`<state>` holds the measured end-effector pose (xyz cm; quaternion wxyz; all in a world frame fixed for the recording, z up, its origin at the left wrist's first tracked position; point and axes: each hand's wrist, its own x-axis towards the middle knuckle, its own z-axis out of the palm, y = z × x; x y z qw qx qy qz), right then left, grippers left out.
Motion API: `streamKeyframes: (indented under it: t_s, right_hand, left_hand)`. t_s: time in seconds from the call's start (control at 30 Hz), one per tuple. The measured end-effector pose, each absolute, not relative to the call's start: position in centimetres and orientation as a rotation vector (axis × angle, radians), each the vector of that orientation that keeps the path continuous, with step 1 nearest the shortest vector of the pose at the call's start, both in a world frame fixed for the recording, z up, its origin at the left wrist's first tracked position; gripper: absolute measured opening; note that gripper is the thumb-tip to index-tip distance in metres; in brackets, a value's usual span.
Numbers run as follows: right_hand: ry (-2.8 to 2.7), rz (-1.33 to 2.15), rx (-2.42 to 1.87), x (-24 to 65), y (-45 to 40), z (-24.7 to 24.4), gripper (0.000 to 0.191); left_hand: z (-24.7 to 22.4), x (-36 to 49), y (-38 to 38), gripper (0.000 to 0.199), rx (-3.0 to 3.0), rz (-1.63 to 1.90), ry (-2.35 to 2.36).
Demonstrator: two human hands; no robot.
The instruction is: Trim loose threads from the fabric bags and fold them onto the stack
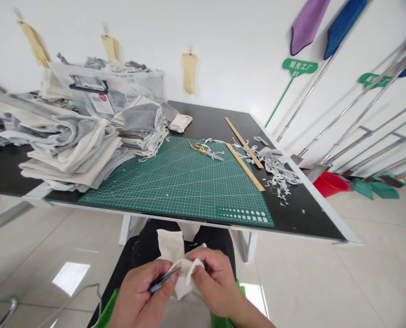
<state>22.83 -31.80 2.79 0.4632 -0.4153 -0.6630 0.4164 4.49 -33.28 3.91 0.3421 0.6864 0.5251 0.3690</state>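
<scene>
Over my lap, a cream cloth (171, 244) is held between both hands. My left hand (144, 291) is closed around a small dark tool (161, 281), a snipper or tweezers, whose metal tip points at the cloth. The fingers of my right hand (217, 282) pinch a folded edge of the cloth, just right of that tip. On the table, a green cutting mat (189, 187) carries gold-handled scissors (205, 150) with white scraps around them.
Stacks of grey and cream cloth (76, 155) and a clear bin (100, 86) stand at the left. Two wooden rulers (244, 166) and a pile of scraps (278, 166) lie at the right. A red bucket (331, 184) sits beyond the table.
</scene>
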Motion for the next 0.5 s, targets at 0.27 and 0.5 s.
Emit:
streamKeyframes:
  t_s: [0.27,0.5]
  right_hand:
    - [-1.509,0.976,-0.913,22.1,-32.0,3.0,0.022]
    - [-1.247,1.198,-1.029,21.4,-32.2,2.3,0.037]
  left_hand:
    - [5.1,4.6,-32.7,0.027,1.857,0.822,1.235]
    - [4.2,5.2,-33.4,0.018,1.709,1.189,1.420]
